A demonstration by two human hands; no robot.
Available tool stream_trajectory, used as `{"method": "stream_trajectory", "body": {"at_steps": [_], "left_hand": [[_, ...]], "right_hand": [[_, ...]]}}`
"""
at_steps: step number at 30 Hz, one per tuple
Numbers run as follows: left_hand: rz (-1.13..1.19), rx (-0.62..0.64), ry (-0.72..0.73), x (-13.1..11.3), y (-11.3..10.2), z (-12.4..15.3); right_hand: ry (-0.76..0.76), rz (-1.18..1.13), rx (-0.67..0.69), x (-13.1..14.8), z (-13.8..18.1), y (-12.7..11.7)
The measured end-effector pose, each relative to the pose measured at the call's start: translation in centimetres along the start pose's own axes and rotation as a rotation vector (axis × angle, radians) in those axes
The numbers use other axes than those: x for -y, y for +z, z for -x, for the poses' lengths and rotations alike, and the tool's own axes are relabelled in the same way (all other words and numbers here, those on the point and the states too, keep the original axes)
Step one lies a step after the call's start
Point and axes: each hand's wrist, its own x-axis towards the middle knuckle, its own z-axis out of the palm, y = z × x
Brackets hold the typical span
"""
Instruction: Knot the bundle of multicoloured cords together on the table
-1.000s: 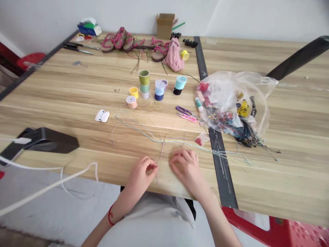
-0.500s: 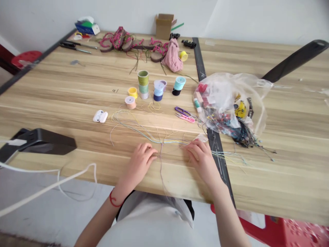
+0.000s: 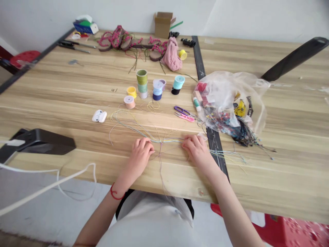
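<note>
Your left hand and right hand, close together near the edge of the table a second ago, now sit apart and farther forward, flanking the cord that runs down from the bundled threads; a thin strand crosses between them. Fingers curl inward, but I can't tell what either pinches. The spread suggests you're tightening around that cord

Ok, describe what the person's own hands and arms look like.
The left hand and right hand are ungloved, with no visible rings. A thin red bracelet circles the left wrist; the right wrist shows nothing worn. No sleeves cover the visible forearms.
</note>
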Motion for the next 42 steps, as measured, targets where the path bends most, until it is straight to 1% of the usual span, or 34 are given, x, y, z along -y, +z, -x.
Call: {"method": "stream_trajectory", "body": {"at_steps": [4, 10, 12, 14, 16, 18, 20, 23, 25, 27, 30, 33, 37, 42], "left_hand": [[-0.024, -0.061, -0.036, 1.3, -1.3, 0.3], [-0.113, -0.154, -0.133, 5.1, -3.6, 1.4], [-0.180, -0.182, -0.197, 6.2, -4.3, 1.9], [-0.277, -0.219, -0.282, 6.9, -4.8, 2.3], [-0.349, -0.257, -0.339, 6.9, -5.0, 2.5], [-0.339, -0.272, -0.312, 6.4, -4.9, 2.6], [-0.245, -0.240, -0.201, 5.4, -4.4, 2.3], [-0.085, -0.112, -0.017, 3.8, -3.0, 1.7], [-0.032, -0.035, 0.036, 2.9, -2.1, 1.3], [-0.015, 0.010, 0.036, 2.5, -1.5, 0.9], [-0.029, 0.028, 0.015, 2.4, -1.2, 0.5], [-0.070, 0.017, -0.005, 2.8, -1.5, 0.3], [-0.126, -0.022, -0.062, 3.9, -2.2, 0.3], [-0.143, -0.053, -0.106, 5.2, -2.9, 0.3]], "right_hand": [[0.009, 0.011, -0.013, 0.1, 0.5, -1.2], [0.032, 0.034, -0.043, 0.2, 1.6, -2.4], [0.073, 0.076, -0.062, 0.1, 2.2, -2.6], [0.161, 0.148, -0.099, 0.1, 2.8, -2.7], [0.256, 0.208, -0.139, 0.3, 3.2, -2.8], [0.286, 0.181, -0.154, 1.0, 3.2, -2.7], [0.218, 0.056, -0.115, 2.1, 2.7, -2.4], [0.063, -0.131, -0.006, 4.0, 1.5, -1.6], [0.010, -0.160, 0.030, 5.0, 0.7, -0.9], [-0.007, -0.143, 0.044, 5.4, 0.0, -0.3], [0.015, -0.089, 0.062, 5.4, -0.5, 0.4], [0.066, -0.016, 0.057, 5.0, -0.7, 0.5], [0.105, 0.064, 0.022, 4.3, -0.4, 0.2], [0.201, 0.102, -0.062, 3.8, 0.3, -0.4]]}}
